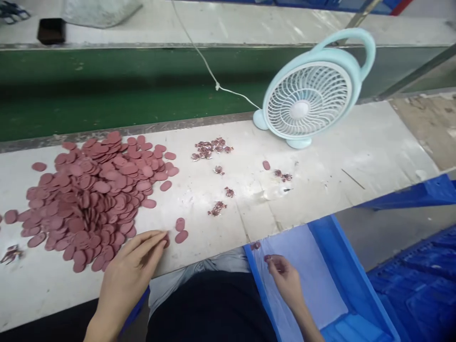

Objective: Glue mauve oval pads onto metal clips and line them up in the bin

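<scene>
At the near edge of the pale worktop [199,251], my left hand [130,266] has its fingertips pinched on a reddish oval disc [166,240], mostly covered by the fingers. Two more loose ovals [181,236] lie just right of it. A large heap of the same flat ovals [103,194] spreads beyond and left of that hand. Over a blue bin [352,266] with a whitish liner [313,266], my right hand [287,280] is closed on a small dark-red piece [267,258]. Another small dark-red piece [255,245] sits at the bin's near-left corner.
Small clusters of dark-red scraps [212,148] lie mid-table, with more scraps [217,208] nearer me. A light-blue fan [306,99] stands at the back right, its white cord [217,85] crossing a green panel [142,80]. A thin stick [353,178] lies at right.
</scene>
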